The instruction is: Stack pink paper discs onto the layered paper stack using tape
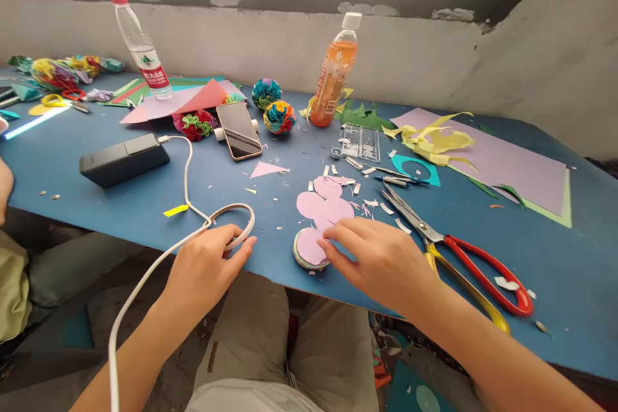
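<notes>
My right hand has its thumb and forefinger close together at the edge of a pink paper circle. That circle lies on top of a stack of paper circles near the table's front edge. Just beyond the fingertips, several loose pink circles lie flat and partly overlap. My left hand rests at the table edge, thumb stretched out and apart from the bent fingers. A loop of white cable passes beside its fingers; where the fingers cover the cable I cannot see whether they touch it.
Large scissors with red and yellow handles lie open at right. A power bank, phone, orange drink bottle and water bottle stand or lie farther back. Paper scraps litter the blue table.
</notes>
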`<state>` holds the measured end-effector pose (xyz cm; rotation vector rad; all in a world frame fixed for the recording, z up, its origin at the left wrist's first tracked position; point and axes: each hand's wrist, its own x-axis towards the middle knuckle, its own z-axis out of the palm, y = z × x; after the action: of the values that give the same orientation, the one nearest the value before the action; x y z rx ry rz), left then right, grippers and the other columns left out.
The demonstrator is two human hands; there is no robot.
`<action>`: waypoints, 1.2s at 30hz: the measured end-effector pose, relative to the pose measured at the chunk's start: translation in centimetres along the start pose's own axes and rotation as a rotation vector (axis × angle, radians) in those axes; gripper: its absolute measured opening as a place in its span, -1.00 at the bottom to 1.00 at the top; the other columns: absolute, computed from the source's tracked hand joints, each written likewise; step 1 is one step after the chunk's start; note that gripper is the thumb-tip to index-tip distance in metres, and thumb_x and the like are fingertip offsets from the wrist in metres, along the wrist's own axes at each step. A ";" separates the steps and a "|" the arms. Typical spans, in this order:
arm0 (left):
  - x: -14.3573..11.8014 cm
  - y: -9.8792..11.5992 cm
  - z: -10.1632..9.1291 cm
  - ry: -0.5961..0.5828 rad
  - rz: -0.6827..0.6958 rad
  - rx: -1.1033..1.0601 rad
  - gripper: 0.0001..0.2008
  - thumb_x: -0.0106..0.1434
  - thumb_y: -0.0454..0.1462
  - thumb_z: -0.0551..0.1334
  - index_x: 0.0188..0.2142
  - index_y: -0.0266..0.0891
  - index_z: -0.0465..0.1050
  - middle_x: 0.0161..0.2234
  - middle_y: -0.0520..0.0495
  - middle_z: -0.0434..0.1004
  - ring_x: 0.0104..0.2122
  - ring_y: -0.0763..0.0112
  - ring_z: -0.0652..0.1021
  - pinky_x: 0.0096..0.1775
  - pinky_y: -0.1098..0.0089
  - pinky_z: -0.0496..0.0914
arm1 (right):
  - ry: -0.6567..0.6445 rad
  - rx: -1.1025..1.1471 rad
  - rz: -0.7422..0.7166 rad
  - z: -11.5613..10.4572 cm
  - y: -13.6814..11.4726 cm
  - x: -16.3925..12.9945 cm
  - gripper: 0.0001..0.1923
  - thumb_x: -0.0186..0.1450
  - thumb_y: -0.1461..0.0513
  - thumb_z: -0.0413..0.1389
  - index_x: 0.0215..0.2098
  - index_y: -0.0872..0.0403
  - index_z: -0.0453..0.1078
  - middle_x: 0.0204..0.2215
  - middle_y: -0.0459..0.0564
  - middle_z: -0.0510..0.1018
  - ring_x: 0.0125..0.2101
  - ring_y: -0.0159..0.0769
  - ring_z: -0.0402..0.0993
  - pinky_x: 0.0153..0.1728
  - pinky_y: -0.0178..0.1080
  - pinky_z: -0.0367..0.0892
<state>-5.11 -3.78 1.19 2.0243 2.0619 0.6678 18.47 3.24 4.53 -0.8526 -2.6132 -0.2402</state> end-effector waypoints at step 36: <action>1.1 -0.6 0.6 0.077 -0.055 -0.580 -0.66 0.33 -0.21 -0.06 -0.26 -0.15 0.49 -0.36 -0.11 0.55 -0.32 0.24 0.53 -0.21 0.25 0.42 | -0.503 0.632 0.506 10.1 7.3 21.3 -0.58 0.37 0.05 -0.07 0.01 0.18 0.29 -0.27 0.07 0.55 -0.42 -0.35 0.46 -0.44 -0.33 0.30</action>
<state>-5.48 -2.53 0.60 1.6221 1.6822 1.1828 3.95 23.23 4.24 -1.3916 -2.5000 0.9908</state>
